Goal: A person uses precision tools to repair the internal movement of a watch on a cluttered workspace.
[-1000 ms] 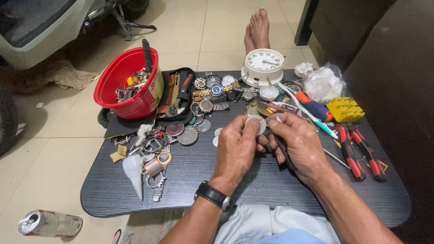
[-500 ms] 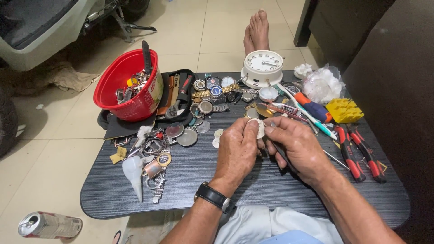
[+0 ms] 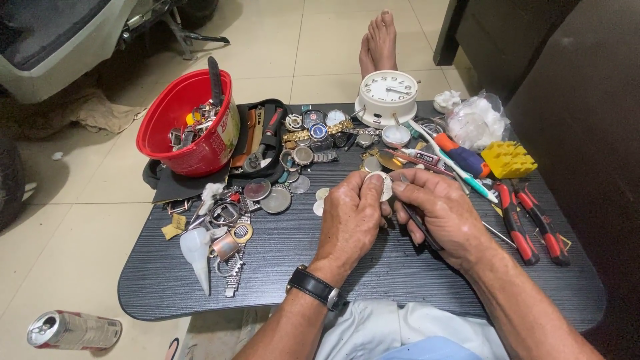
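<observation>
Both hands' fingers pinch a small white disc between their tips.

A small round white disc is held on edge above the worktop, pinched between 2 hands, with a thin dark tool beside it.

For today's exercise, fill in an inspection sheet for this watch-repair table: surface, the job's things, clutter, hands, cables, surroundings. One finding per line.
Surface: low black table, crowded along its far side.
Job's things: small white round disc pinched between both hands.
Clutter: red bowl of parts, white alarm clock, watch pieces, red-handled pliers, yellow block.
Hands: left hand and right hand meet at the disc; the right also holds a thin dark tool.
Cables: nothing seen.
Surroundings: tiled floor, drink can, bare feet beyond the table.
</observation>
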